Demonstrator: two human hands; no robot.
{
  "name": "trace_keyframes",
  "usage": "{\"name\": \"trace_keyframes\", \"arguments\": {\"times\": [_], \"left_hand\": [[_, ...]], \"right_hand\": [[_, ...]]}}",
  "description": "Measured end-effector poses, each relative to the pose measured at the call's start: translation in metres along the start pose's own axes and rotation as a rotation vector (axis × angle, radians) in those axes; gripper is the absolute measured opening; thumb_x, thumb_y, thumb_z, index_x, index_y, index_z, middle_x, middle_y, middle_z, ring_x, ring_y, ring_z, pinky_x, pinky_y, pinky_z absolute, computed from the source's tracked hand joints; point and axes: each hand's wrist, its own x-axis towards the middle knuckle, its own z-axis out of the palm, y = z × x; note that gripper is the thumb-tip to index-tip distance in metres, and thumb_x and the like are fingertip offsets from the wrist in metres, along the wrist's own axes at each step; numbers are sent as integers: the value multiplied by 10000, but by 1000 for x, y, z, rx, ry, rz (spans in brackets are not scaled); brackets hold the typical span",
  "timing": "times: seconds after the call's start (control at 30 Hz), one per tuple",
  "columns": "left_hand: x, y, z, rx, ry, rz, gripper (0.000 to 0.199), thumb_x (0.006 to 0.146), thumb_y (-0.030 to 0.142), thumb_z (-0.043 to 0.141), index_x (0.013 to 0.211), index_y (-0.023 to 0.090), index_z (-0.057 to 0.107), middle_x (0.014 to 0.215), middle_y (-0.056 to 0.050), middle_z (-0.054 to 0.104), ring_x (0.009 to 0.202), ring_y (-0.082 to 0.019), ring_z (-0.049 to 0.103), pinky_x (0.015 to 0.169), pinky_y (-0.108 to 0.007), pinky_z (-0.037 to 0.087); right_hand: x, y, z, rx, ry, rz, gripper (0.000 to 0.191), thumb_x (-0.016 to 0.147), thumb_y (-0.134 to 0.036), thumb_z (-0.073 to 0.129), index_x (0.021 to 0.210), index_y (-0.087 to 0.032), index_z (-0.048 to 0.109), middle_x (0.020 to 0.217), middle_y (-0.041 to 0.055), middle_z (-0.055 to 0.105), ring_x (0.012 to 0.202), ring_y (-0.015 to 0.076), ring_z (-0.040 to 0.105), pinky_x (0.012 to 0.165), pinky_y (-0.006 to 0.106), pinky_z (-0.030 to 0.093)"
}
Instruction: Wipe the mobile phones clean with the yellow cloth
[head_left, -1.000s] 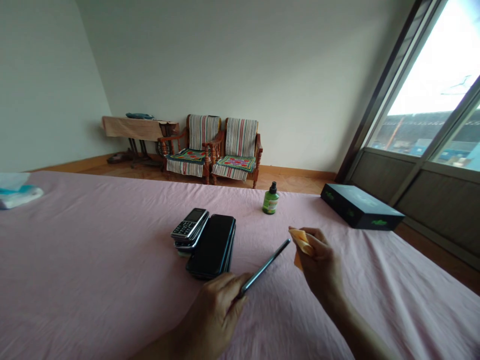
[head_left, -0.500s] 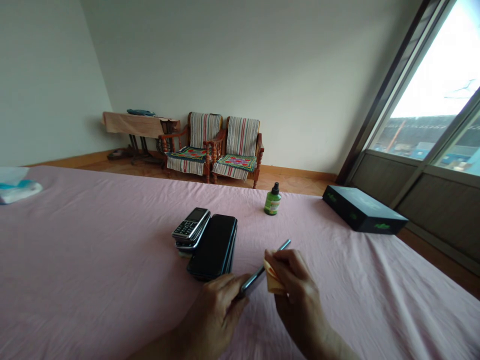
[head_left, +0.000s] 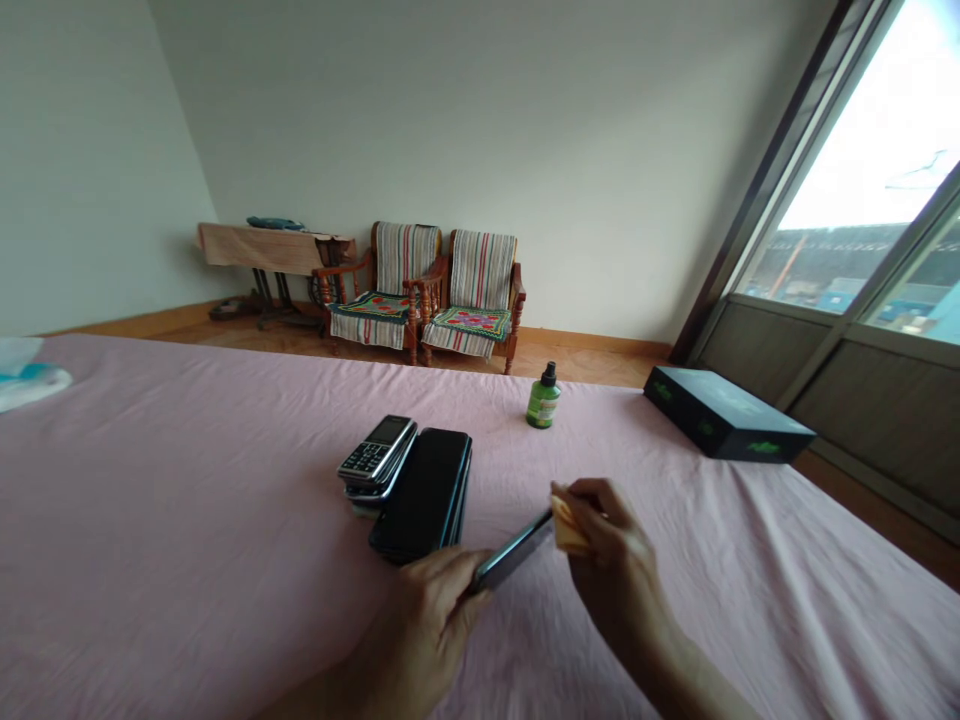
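Held in the left hand [head_left: 439,605], grip closed around its near end: 1 thin phone [head_left: 514,550], seen nearly edge-on, over the pink sheet [head_left: 225,500] and to the near right of the black phone stack [head_left: 424,490]. Pinched in the right hand [head_left: 611,530], farther right of the same stack: a folded yellow cloth [head_left: 571,528], seemingly touching the phone's far end. Judged light, stiff and smooth, hence probably slippery; likely fragile at screen and corners. Best held by the 2 long edges, close to an end, without bending. Expected of the cloth: softness and limpness, best pinched at the folds. Standing beyond the stack, to its right: 1 green bottle [head_left: 543,402].
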Motion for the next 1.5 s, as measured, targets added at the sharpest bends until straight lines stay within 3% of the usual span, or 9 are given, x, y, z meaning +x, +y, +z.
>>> {"name": "trace_keyframes", "arguments": {"times": [0.1,0.2,0.47,0.77,0.83,0.93,1.1,1.3,1.5], "left_hand": [[-1,-2,0,28,12,5,277,904,99,495,1095,250,627,949,-9,670,884,-164,649,802,-240,485],[-2,-3,1,19,15,1,287,901,98,498,1103,259,623,946,-2,669,882,-158,648,799,-233,482],[0,-1,2,-69,-6,-69,145,918,141,480,915,184,619,894,-34,653,847,-178,636,769,-256,482],[0,0,-2,-203,39,92,289,986,262,388,790,180,584,772,-15,647,708,-144,629,655,-215,471],[0,0,-2,-175,16,46,225,971,229,430,836,181,604,826,-22,661,759,-150,637,692,-220,476],[-1,0,-1,-87,-12,-43,159,931,145,487,947,194,637,906,-27,672,847,-160,643,764,-232,478],[-3,2,1,53,-21,-36,206,876,85,524,992,206,643,930,-32,668,870,-177,645,795,-259,504],[-6,6,4,241,-21,-1,183,831,29,549,895,185,620,879,-39,652,831,-210,647,743,-304,535],[-7,11,-2,204,191,214,271,917,65,479,1135,201,563,953,-45,625,872,-171,633,802,-267,516]], "right_hand": [[7,23,-7,-82,30,97,266,772,-25,487,901,-119,699,876,83,573,722,178,583,619,290,512],[6,23,-7,-93,41,74,299,778,-29,483,962,-115,703,883,83,567,740,182,581,626,293,512],[-12,-33,12,125,3,-152,441,817,23,432,1173,-150,625,955,93,565,840,180,574,677,267,533],[-17,-59,18,240,-161,-404,366,911,-82,460,1262,-119,556,962,119,629,842,214,569,698,309,549],[-13,-51,12,209,-171,-375,374,879,-44,463,1227,-113,583,945,116,623,828,207,573,686,302,549],[-6,-27,4,112,-56,-193,388,822,0,440,1118,-136,651,925,102,595,820,192,582,668,284,538],[5,15,-5,-76,33,61,346,755,-52,472,982,-151,714,904,83,594,766,186,609,630,280,516],[9,17,-8,-81,49,139,357,741,-97,453,952,-144,736,879,81,613,721,176,614,595,264,490],[7,18,-3,40,58,289,230,808,-213,503,729,-153,710,839,68,615,605,138,591,511,238,445]]}}
